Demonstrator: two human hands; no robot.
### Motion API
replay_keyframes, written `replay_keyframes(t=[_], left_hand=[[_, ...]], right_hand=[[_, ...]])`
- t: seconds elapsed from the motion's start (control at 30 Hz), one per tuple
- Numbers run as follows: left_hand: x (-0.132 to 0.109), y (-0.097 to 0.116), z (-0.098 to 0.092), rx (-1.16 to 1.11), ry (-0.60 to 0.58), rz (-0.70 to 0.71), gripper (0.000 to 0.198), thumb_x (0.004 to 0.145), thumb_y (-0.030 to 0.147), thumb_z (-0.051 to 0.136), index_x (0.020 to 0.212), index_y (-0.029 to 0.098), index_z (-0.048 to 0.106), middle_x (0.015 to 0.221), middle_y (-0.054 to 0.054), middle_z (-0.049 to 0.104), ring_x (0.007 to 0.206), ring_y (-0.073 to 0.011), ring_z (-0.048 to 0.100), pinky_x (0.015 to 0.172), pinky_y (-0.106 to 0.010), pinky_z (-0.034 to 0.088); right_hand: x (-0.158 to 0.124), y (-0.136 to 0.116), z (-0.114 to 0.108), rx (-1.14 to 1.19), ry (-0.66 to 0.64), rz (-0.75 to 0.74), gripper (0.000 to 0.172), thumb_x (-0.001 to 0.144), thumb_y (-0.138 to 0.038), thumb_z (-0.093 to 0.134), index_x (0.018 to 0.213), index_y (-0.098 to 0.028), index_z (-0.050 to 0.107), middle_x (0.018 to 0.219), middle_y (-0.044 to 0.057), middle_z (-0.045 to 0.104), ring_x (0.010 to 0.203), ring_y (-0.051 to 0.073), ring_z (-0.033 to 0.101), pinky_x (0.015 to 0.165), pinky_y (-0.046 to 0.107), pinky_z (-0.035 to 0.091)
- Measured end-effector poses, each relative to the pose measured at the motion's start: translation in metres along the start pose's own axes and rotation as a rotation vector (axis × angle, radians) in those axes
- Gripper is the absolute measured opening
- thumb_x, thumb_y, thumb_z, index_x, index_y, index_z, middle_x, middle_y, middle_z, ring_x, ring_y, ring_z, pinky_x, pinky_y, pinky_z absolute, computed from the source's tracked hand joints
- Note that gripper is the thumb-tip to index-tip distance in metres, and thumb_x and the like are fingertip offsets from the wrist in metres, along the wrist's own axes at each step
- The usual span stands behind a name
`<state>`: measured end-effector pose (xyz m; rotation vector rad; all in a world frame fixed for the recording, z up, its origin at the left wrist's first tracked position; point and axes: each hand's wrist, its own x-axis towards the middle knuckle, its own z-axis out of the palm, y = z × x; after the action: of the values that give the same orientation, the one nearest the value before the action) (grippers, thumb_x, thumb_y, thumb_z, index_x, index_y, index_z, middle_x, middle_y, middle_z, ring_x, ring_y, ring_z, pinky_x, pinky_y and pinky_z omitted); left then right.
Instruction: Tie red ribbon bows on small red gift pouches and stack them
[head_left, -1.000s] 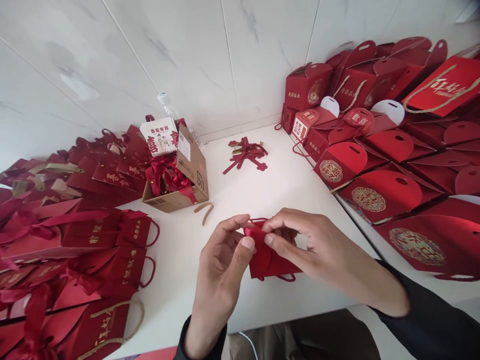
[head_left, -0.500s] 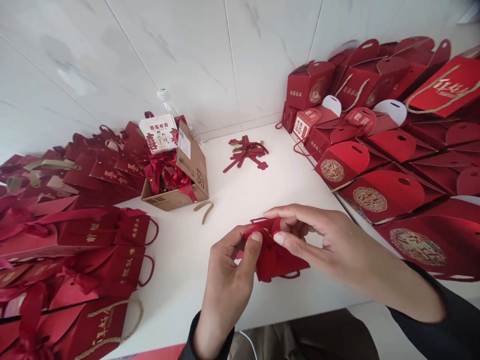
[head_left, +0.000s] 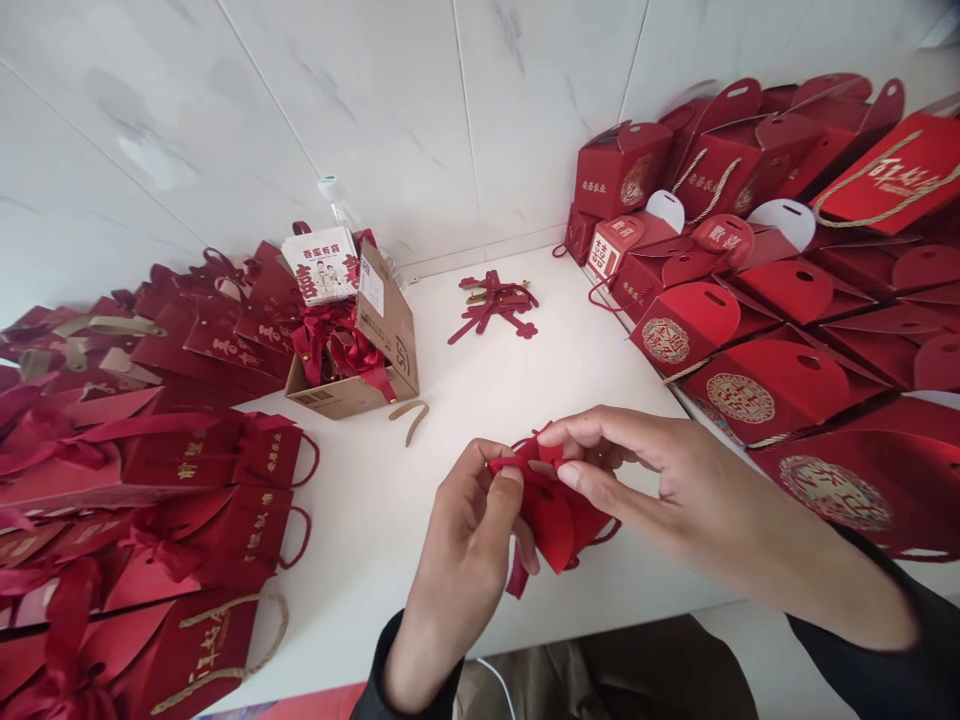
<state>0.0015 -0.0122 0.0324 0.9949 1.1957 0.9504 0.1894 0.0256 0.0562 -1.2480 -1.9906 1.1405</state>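
Smooth red ribbon (head_left: 551, 453) tops a small red paper box (head_left: 547, 517) with a rounded flap. Fingers bent, the left hand (head_left: 480, 515) and right hand (head_left: 660, 465) both pinch the ribbon.

White table (head_left: 345, 560), plain top, near edge at 6 o'clock. Cardboard carton (head_left: 330, 400) sits at approx 10, flap up. Tan strip (head_left: 411, 420) lies bent just beside it, on the side twd the middle. Dk-red straps (head_left: 493, 305) in a loose, criss-crossed pile at 12, w/ a few gold bits. Red gift boxes (head_left: 259, 540), w/ handles, packed in rows at 8–9; red bags (head_left: 225, 340) bunched at 9–10, behind them. Small red box (head_left: 547, 520) at approx 5; contact w/ top unclear.
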Motion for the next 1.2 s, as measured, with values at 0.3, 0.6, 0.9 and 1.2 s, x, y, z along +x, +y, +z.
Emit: replay_keyframes(t=[0.3, 0.6, 0.9, 1.2], left_hand=[[0.005, 0.002, 0.002, 0.021, -0.050, 0.035, 0.029, 0.096, 0.047, 0.060, 0.094, 0.018, 0.058, 0.067, 0.003, 0.059, 0.044, -0.0082, 0.050, 0.045, -0.022, 0.040], [-0.001, -0.001, -0.001, 0.104, 0.017, 0.097, 0.029, 0.097, 0.044, 0.060, 0.092, 0.017, 0.069, 0.056, 0.004, 0.051, 0.052, -0.0101, 0.043, 0.053, -0.023, 0.039], [0.000, 0.001, 0.008, 0.096, 0.041, 0.101, 0.024, 0.097, 0.036, 0.058, 0.087, 0.017, 0.068, 0.054, 0.005, 0.047, 0.050, -0.0092, 0.039, 0.049, -0.021, 0.034], [-0.007, 0.000, 0.006, 0.181, -0.102, 0.095, 0.023, 0.099, 0.039, 0.056, 0.089, 0.019, 0.061, 0.077, -0.001, 0.059, 0.066, -0.0128, 0.052, 0.060, -0.025, 0.042]], right_hand=[[0.007, -0.002, 0.006, -0.003, -0.059, -0.112, 0.015, 0.100, -0.023, 0.056, 0.106, -0.027, 0.069, 0.103, -0.003, 0.076, 0.086, 0.011, 0.070, 0.070, 0.020, 0.053], [0.002, -0.005, 0.003, 0.023, -0.048, -0.016, 0.013, 0.100, -0.028, 0.056, 0.092, -0.026, 0.067, 0.083, -0.003, 0.073, 0.068, 0.012, 0.065, 0.053, 0.021, 0.047], [0.000, -0.014, 0.004, 0.032, -0.097, -0.112, 0.018, 0.097, -0.014, 0.057, 0.103, -0.028, 0.068, 0.097, -0.004, 0.077, 0.081, 0.012, 0.072, 0.067, 0.019, 0.055], [-0.002, -0.015, 0.008, 0.101, -0.058, -0.122, 0.017, 0.101, -0.017, 0.052, 0.103, -0.026, 0.066, 0.099, -0.005, 0.075, 0.079, 0.009, 0.071, 0.066, 0.016, 0.056]])
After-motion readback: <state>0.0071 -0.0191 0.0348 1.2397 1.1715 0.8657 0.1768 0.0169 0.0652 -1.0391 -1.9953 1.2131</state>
